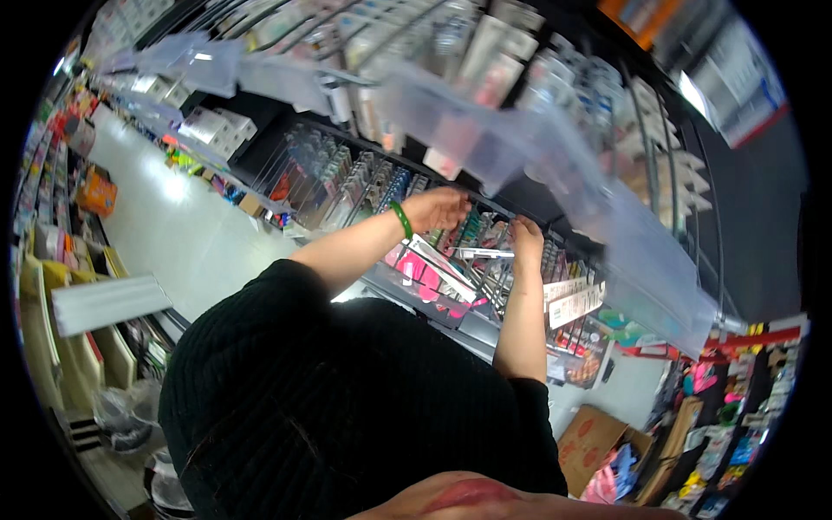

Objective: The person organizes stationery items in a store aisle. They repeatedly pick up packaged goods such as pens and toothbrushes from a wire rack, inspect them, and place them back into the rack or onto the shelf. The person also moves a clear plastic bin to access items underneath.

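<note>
My left hand (439,211), with a green bangle (402,220) at the wrist, reaches over a lower rack of packaged goods hung on metal hooks. Its fingers are bent and blurred; whether they touch a package cannot be seen. My right hand (528,235) is farther right over the same rack, fingertips bent near its dark back rail. Beside that hand lies a thin white label holder (484,253), and I cannot tell whether the hand touches it. Teal packages (469,226) hang between the two hands. Below my left hand a long white label strip (443,268) slants across pink items (421,276).
Above my hands juts an upper rack with a translucent plastic front strip (448,123). White boxes (218,130) stand on a shelf to the left. A cardboard box (601,442) with clothlike items sits at lower right. Pale floor (172,214) runs along the left aisle.
</note>
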Motion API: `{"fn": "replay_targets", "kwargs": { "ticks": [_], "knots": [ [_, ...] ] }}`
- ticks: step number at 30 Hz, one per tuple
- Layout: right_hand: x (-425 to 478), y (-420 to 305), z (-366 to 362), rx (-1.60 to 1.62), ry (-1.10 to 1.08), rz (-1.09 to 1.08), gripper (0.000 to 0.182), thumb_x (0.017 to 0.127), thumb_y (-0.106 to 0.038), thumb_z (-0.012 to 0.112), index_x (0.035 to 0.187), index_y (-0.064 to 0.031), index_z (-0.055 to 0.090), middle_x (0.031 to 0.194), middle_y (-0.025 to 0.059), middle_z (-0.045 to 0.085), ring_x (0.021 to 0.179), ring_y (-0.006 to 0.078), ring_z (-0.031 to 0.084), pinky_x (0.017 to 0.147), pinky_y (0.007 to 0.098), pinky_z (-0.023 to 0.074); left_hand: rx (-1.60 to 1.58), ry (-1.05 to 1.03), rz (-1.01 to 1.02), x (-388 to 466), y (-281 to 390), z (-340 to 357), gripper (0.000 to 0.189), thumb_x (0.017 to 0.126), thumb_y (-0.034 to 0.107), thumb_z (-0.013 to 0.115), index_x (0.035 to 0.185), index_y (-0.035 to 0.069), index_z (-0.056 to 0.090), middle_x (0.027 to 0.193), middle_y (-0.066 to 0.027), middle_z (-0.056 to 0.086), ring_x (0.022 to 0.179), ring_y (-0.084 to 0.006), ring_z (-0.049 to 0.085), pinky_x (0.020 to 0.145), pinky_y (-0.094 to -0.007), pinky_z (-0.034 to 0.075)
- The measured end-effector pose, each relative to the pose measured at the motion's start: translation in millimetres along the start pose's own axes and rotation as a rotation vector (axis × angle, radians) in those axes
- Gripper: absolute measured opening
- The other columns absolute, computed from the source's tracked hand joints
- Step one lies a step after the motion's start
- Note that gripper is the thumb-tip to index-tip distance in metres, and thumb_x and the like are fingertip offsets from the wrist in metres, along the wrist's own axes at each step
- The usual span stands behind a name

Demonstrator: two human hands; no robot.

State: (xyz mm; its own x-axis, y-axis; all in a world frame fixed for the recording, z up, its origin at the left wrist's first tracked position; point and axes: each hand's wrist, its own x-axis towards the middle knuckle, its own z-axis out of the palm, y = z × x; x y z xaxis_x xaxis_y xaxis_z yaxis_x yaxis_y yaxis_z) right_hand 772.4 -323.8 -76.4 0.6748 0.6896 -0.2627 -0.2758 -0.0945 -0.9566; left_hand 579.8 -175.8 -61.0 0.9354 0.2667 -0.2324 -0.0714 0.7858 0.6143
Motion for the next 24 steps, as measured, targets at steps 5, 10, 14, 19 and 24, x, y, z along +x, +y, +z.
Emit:
{"fn": "replay_targets", "kwargs": {
  "ticks": [5,10,14,19,24],
  "knots": [
    [1,3,28,0.221,0.008,0.092,0.016,0.082,-0.008,0.049,0.095,0.0002,0.053,0.085,0.007,0.056,0.07,0.0154,0.057,0.054,0.0229,0.0445,0.152,0.048,-0.061,-88,5,-36,0.027,0.083,0.019,0.052,0.108,0.01,0.049,0.107,-0.0047,0.054,0.093,-0.0167,0.055,0.077,-0.0305,0.044],
    [2,4,56,0.213,-0.121,0.203,0.015,0.082,-0.01,0.05,0.094,-0.002,0.051,0.084,0.0095,0.057,0.069,0.0164,0.055,0.06,0.0235,0.0441,0.035,0.266,0.171,-166,26,-75,0.029,0.082,0.022,0.053,0.108,0.011,0.048,0.104,-0.0049,0.056,0.091,-0.0155,0.054,0.078,-0.0313,0.043],
    [12,5,82,0.23,-0.184,0.23,0.022,0.081,-0.012,0.05,0.1,0.0006,0.051,0.087,0.0087,0.057,0.075,0.0172,0.054,0.06,0.0242,0.044,-0.116,0.345,0.373,-212,32,-94,0.029,0.083,0.024,0.052,0.108,0.01,0.048,0.102,-0.0048,0.056,0.089,-0.015,0.054,0.075,-0.0305,0.044],
    [13,1,112,0.376,-0.21,0.188,0.018,0.083,-0.011,0.051,0.097,-0.0013,0.053,0.09,0.008,0.058,0.076,0.0168,0.056,0.058,0.0228,0.0447,-0.148,0.452,0.498,-250,49,-104,0.025,0.083,0.023,0.051,0.104,0.01,0.05,0.102,-0.0044,0.056,0.09,-0.0152,0.054,0.077,-0.0308,0.044],
    [-2,1,143,0.457,-0.153,0.196,0.023,0.085,-0.014,0.049,0.105,-0.0022,0.051,0.094,0.0078,0.057,0.079,0.019,0.055,0.06,0.0248,0.0441,-0.23,0.547,0.589,-255,95,-122,0.027,0.084,0.022,0.048,0.109,0.01,0.048,0.111,-0.0055,0.053,0.098,-0.0189,0.049,0.084,-0.0343,0.038]
  ]
}}
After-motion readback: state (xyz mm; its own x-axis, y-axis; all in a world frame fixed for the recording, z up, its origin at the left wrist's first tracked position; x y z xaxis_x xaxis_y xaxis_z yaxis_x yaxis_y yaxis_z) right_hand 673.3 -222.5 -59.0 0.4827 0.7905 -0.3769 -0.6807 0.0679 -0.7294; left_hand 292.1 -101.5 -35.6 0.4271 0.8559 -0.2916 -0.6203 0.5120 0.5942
